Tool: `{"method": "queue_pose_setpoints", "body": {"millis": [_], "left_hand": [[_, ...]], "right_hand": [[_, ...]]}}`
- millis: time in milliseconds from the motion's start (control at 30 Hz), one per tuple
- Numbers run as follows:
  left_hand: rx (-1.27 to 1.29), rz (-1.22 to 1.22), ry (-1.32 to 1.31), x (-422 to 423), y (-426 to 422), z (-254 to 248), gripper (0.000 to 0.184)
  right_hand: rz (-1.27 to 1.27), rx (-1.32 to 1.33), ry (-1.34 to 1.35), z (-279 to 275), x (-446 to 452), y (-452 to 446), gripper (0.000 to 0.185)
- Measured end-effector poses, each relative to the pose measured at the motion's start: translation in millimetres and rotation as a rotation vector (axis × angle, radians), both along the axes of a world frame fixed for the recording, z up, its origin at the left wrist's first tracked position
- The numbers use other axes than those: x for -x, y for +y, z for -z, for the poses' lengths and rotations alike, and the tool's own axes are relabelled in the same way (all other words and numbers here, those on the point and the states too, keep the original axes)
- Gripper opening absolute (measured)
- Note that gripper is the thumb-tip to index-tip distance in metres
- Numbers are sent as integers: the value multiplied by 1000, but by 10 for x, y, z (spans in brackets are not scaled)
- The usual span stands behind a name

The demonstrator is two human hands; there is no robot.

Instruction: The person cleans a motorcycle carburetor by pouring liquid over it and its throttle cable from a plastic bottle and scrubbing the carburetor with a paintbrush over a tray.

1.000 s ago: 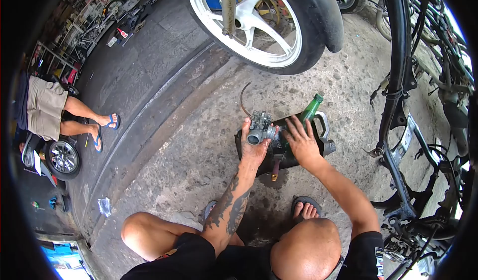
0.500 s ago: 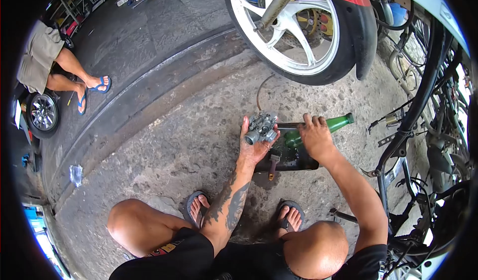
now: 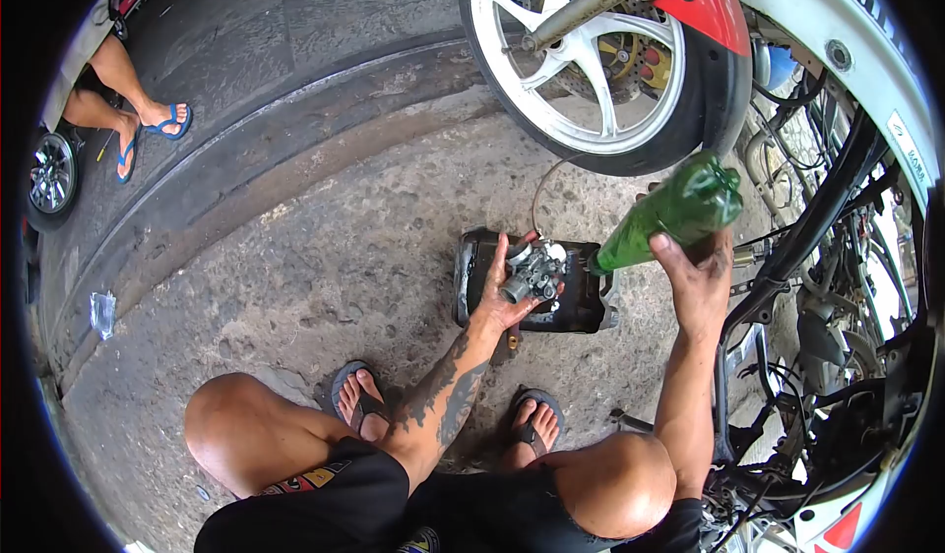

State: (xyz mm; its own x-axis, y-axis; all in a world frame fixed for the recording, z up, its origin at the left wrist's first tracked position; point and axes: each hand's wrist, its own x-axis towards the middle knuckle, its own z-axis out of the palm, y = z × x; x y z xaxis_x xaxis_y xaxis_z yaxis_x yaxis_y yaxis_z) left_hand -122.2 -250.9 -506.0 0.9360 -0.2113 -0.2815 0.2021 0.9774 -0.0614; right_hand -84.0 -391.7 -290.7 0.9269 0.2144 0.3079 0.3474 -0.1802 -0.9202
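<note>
Over there the left hand (image 3: 500, 305) cradles the carburetor (image 3: 535, 274) above the black tray (image 3: 461, 279) while the right hand (image 3: 701, 279) grips the green bottle (image 3: 667, 211), tipped neck-down close by, and I'd worry a loose palm could drop the part or a steeper tilt splash any contents onto the concrete (image 3: 325, 287).

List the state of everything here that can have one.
Bottle: tipped, neck lowered; cap unclear
Carburetor: held above the tray
Tray: on the ground
Left hand: cupped under the carburetor
Right hand: gripping the bottle
Wheel: mounted on its fork
</note>
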Motion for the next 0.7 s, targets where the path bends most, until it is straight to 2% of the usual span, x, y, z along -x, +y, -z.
{"method": "queue_pose_setpoints", "body": {"millis": [33, 100, 267, 400, 700], "left_hand": [[18, 20, -8, -11, -50, 9, 56], [38, 39, -32, -50, -126, 24, 55], [85, 87, -60, -87, -272, 62, 53], [107, 111, -85, -99, -312, 61, 52], [169, 140, -104, -137, -396, 74, 49]], "right_hand": [[3, 3, 0, 33, 73, -36, 64], [98, -163, 35, 87, 206, -88, 63], [126, -229, -37, 191, 356, -225, 63], [248, -144, -101, 170, 389, -308, 64], [179, -201, -123, 84, 364, -187, 61]]}}
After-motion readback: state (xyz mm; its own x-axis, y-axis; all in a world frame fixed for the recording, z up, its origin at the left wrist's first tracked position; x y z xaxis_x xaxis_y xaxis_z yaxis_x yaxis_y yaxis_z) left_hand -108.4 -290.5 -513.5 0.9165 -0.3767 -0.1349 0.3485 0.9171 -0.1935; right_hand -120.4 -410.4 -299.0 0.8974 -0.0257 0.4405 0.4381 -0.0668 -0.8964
